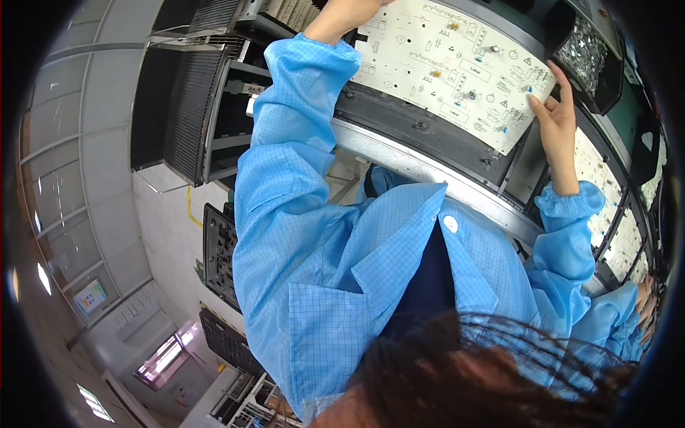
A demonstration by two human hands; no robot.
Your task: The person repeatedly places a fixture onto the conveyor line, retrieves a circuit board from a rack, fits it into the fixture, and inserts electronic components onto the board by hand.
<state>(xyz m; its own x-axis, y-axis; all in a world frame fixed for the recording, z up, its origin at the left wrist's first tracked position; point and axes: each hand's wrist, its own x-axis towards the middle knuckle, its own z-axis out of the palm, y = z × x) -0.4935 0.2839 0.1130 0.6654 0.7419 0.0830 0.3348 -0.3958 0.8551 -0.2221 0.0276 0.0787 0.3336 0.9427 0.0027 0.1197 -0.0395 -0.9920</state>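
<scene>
A white printed circuit board (457,71) with black markings and a few small blue and yellow parts lies at a slant in front of me. My right hand (558,125) grips its right edge, the thumb on the face and the index finger stretched along the side. At the board's far left corner is my left hand (348,16); the picture's upper edge cuts off most of its fingers, so its grip is hidden. Under the board's near edge runs a black frame (407,123) with small fittings.
A metal rail (399,158) borders the bench. At far right stands a black bin (589,57) of small shiny parts. More white boards (603,189) lie beyond my right arm, near another person's hand (646,303). Black slotted racks (191,118) stand at left.
</scene>
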